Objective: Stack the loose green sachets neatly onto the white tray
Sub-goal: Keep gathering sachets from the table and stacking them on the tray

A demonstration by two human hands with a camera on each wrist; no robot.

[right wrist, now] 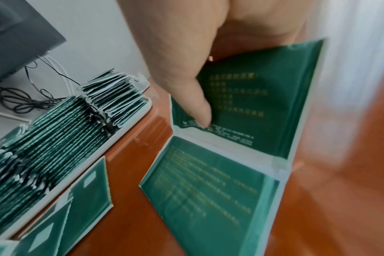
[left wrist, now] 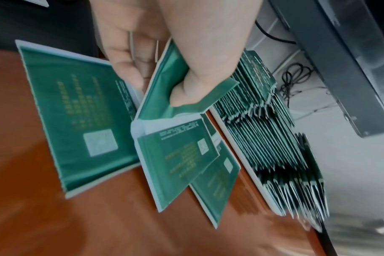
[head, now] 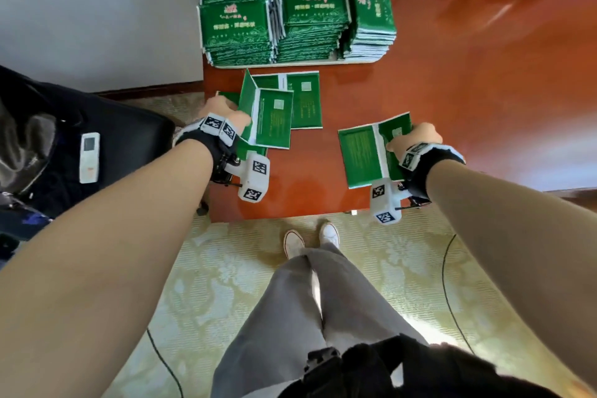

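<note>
While each hand (head: 223,113) (head: 416,137) grips a folded sachet (left wrist: 180,86) (right wrist: 252,104), only the wrist views show the thumbs (left wrist: 186,93) (right wrist: 195,107) pressing on top.

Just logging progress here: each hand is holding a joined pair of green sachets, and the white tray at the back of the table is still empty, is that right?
Not quite. The left hand and right hand do each hold a joined pair of green sachets, but the white tray is not empty: the head view shows it loaded with tall stacks of sachets.
</note>
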